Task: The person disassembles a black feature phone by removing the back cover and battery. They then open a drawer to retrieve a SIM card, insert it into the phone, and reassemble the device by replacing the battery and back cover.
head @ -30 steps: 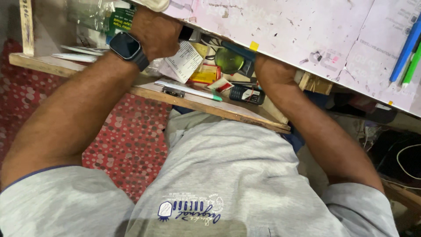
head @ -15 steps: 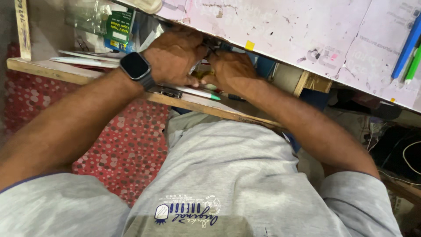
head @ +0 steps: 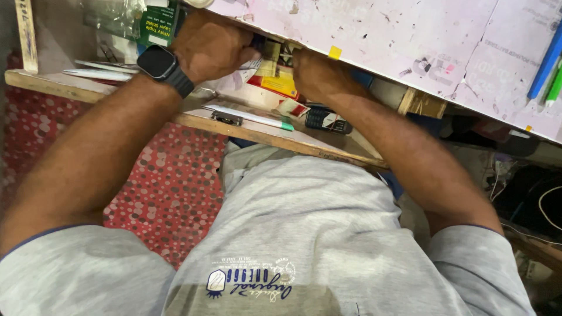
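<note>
Both my hands reach into a wooden shelf (head: 275, 137) under a pinkish-white table top (head: 410, 35). My left hand (head: 211, 47), with a black smartwatch (head: 164, 67) on the wrist, is curled around a white packet (head: 249, 63) at the edge of a pile of yellow and red packets (head: 276, 83). My right hand (head: 316, 73) presses into the same pile from the right. Its fingertips are hidden under the table top.
On the shelf lie a white pen with a green cap (head: 252, 117), a black clip (head: 227, 119) and a black keypad device (head: 328, 120). A green box (head: 155, 23) and a plastic bag (head: 114, 14) stand at the left. Blue and green pens (head: 547, 58) lie on the table top. Red dotted carpet (head: 175, 175) lies below.
My right hand has moved left to the packet pile. My left hand has come down and right to meet it. Both have pushed deeper under the table top.
</note>
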